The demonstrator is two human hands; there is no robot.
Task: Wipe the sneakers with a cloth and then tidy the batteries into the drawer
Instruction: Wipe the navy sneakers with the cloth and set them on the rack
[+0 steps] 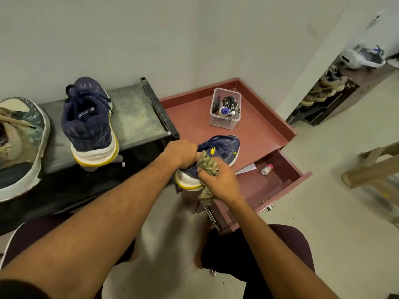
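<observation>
In the head view, just below the middle of the frame, the left hand (180, 153) grips the navy sneaker (226, 145) at its collar, fingers curled into the opening; this hold appears to steady the shoe so that rubbing cannot push it away. The sneaker sits at the near edge of the red surface (194, 117), heel towards the person, which keeps its side and sole within easy reach. The right hand (220, 181) has its fingers clenched round a bunched cloth (208, 165) and presses it against the shoe's side near the heel; a loose tail hangs below the hand. The wiping step looks to be under way.

At the left of the frame the matching second sneaker (88, 124) stands on a grey rack (138, 117), probably waiting its turn. At the right the drawer (278, 182) stands pulled open, ready for the later tidying; a small bottle (267, 169) lies in it. No batteries can be made out.
</observation>
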